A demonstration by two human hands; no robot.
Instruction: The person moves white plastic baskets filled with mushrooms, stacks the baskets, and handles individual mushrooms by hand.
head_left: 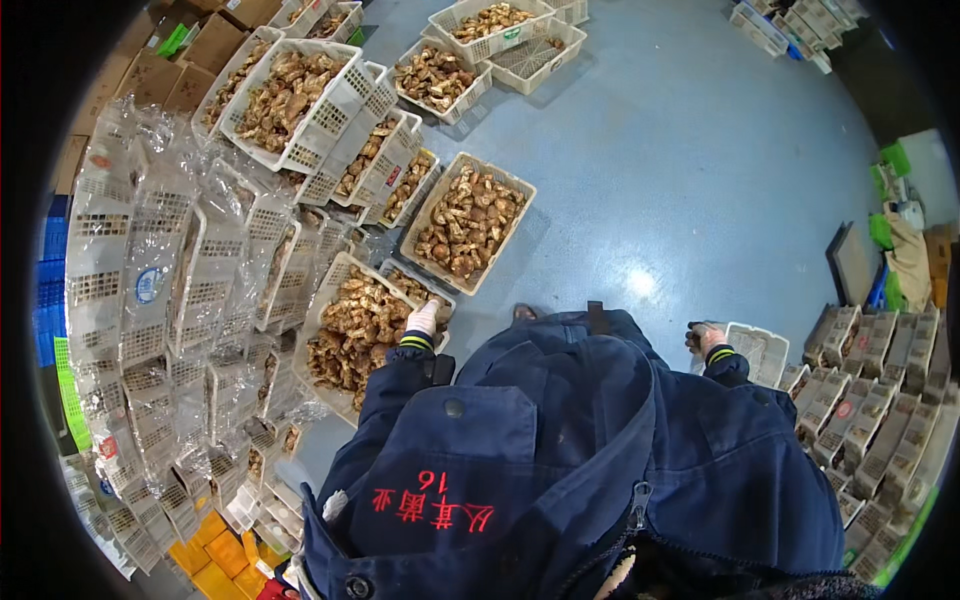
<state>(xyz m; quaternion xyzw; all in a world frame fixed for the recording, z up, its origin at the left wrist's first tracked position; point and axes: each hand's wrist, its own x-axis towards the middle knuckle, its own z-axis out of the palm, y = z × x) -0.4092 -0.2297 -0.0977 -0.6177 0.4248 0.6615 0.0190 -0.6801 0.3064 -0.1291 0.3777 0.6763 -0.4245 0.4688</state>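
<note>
Left hand right up against the mushroom crate

So, far left there's a big bank of plastic-wrapped crates (150, 285). Next over, a pale crate (312, 325) full of brown mushrooms (350, 335); the mushrooms lie just left of the left hand (424, 318), which is at the crate's right edge. Can't tell if it's actually gripping anything, fingers are too small. Well over to the right, the right hand (708, 338) sits by the left edge of a white crate (765, 345). Can't tell its grip either, tbh.
</note>
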